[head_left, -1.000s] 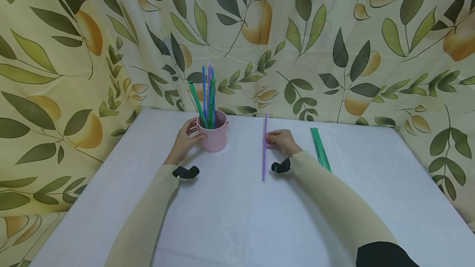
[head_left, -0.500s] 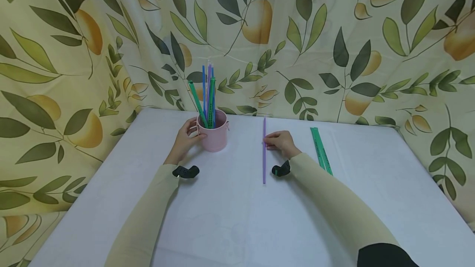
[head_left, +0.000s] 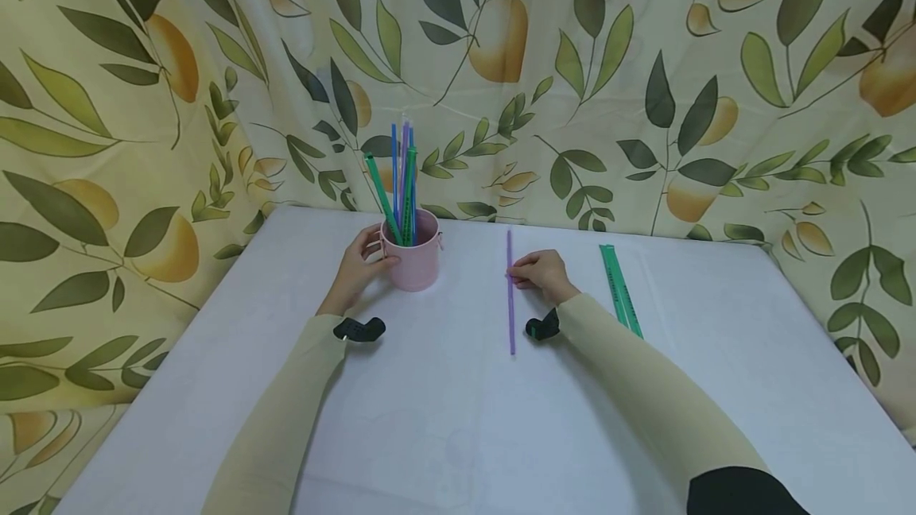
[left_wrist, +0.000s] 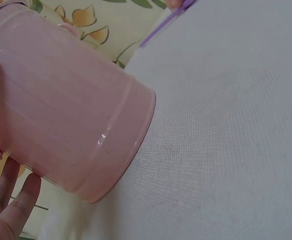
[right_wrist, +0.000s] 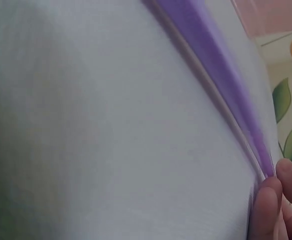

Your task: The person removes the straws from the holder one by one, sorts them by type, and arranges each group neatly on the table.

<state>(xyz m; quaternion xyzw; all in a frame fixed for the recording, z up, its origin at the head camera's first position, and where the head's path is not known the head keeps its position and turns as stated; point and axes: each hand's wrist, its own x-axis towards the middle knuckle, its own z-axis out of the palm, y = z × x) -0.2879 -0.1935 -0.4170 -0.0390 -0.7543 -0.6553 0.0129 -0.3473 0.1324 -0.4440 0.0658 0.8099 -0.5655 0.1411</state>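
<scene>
My left hand (head_left: 358, 267) holds a pink cup (head_left: 417, 270) by its left side, with the thumb across the front. In the left wrist view the cup (left_wrist: 76, 110) fills the left part, and some fingertips (left_wrist: 23, 200) show under it. Green rulers (head_left: 382, 197) and thin blue and purple sticks (head_left: 393, 149) stand in the cup. To its right, my right hand (head_left: 546, 274) pinches a long, thin purple stick (head_left: 511, 316) near its middle. The right wrist view shows the purple stick (right_wrist: 225, 80) running along the white table surface, between thumb and finger.
Green ruler-like strips (head_left: 619, 288) with dark markings lie right of my right hand, their near end hidden by the sleeve. White cloth covers the table (head_left: 444, 420). A fruit-and-leaf patterned curtain (head_left: 572, 141) hangs behind and to the left.
The purple stick has come slightly toward me and its angle has turned a little, still pinched in my right hand. My left hand and the cup have stayed in place.
</scene>
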